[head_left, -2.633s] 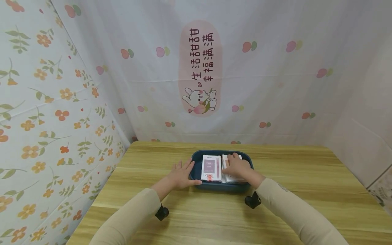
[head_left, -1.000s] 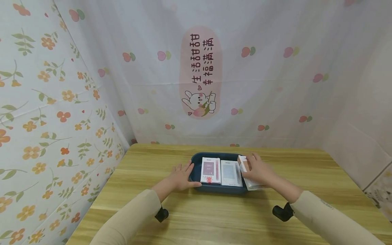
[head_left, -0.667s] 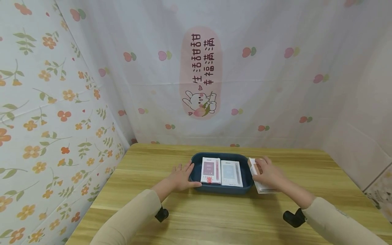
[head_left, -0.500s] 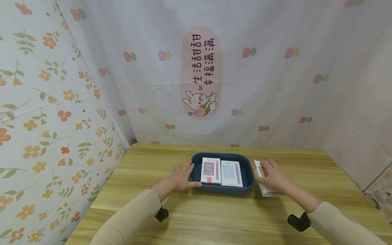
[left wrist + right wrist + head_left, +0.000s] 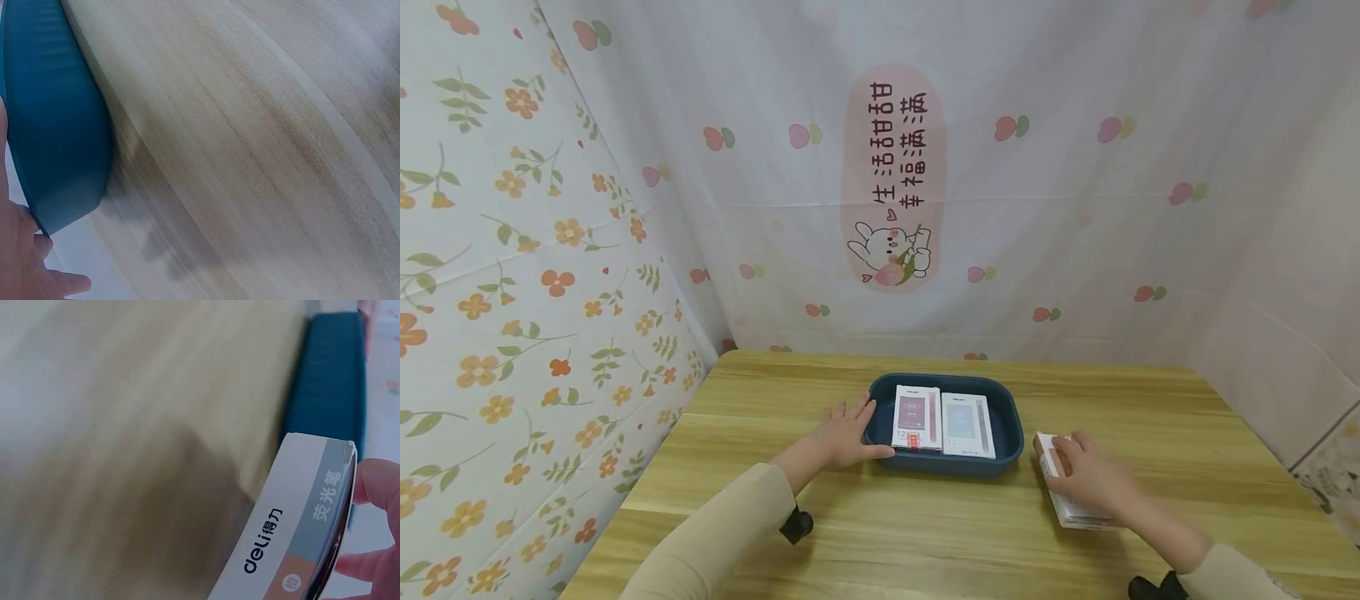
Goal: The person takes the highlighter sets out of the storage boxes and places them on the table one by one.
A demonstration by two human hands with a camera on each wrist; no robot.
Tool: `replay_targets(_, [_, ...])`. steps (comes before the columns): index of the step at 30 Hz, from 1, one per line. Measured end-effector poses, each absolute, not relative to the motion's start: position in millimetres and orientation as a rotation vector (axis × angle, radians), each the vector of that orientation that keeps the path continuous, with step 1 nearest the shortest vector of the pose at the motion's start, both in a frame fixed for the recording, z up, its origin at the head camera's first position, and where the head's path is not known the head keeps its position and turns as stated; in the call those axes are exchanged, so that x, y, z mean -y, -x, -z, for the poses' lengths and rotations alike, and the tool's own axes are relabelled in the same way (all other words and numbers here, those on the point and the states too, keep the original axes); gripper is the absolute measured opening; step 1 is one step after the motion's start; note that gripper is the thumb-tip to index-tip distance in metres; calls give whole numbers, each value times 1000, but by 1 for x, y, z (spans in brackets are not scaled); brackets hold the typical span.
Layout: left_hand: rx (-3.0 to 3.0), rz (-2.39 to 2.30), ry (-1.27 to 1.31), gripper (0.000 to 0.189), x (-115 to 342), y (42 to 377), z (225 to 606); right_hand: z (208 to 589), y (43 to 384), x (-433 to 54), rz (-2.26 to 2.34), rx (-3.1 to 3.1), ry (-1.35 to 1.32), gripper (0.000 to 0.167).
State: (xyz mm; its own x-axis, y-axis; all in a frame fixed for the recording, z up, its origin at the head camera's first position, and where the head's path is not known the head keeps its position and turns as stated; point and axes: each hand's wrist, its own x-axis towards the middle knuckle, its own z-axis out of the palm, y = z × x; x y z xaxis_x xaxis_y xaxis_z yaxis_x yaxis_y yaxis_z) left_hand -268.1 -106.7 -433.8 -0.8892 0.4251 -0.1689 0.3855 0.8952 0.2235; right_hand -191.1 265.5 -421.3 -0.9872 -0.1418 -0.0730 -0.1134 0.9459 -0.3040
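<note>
Right hand point(image 5: 1093, 482) has its fingers curled on a white box point(image 5: 284, 519) with orange print; box sits just right of the blue tray point(image 5: 955, 466), apart from it in the head view. Bench point(image 5: 820, 542) contact unclear. Lower end looks layered; can't tell if one carton or more.

Handling: probably light, thin card, stiff along the edges but easy to dent on the broad face. Smooth print may slip a bit. Dark gap along one side, so squeezing there likely bows it. Best hold: across the two long sides, around the middle.

Left hand point(image 5: 838, 433): fingers spread at the tray's left end, not clenched. Tray holds a purple-fronted box point(image 5: 912, 411) and a blue-fronted box point(image 5: 967, 425), side by side.

Edges: tray rim is the near obstacle. Room on the bench rightward and toward the person.
</note>
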Motion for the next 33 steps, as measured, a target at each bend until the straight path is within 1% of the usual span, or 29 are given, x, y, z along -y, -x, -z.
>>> replay_targets(5, [-2848,-278,-622,98,107,268,435,438,178,-261,462,-2975,186,67])
replay_targets(10, [-2854,-272,-624,98,107,268,435,447,168,-254,410,-3026,222,66])
replay_targets(18, [-2851,-265,-628,97,106,267,434,450,162,-248,399,-3046,239,71])
replay_targets(26, [-2849,-284,-615,97,106,267,434,451,154,-241,347,-3075,254,82])
replay_targets(33, [-2848,-278,-622,96,105,266,432,452,149,-236,298,-3054,241,84])
